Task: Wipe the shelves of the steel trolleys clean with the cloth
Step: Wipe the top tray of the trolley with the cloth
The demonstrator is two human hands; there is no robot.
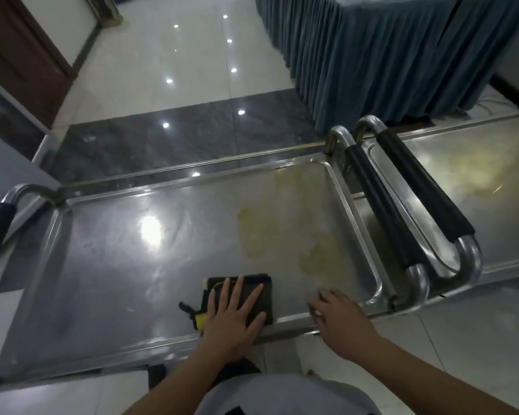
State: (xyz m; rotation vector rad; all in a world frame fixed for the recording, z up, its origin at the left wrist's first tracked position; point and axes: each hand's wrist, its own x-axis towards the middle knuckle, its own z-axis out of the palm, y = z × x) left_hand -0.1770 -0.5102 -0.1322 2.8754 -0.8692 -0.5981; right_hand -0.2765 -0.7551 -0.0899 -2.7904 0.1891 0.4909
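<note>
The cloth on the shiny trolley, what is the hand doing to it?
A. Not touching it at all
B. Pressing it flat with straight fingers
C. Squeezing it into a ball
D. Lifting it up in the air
B: the left hand lies flat with straight, spread fingers on top of the dark folded cloth, which rests on the trolley shelf; the right hand is beside it at the shelf's near rim, off the cloth.

The left hand covers much of the dark cloth beneath it. The right hand's fingertips are motion-blurred. Beyond that hand, the second trolley is cut off by the frame's right edge.
</note>
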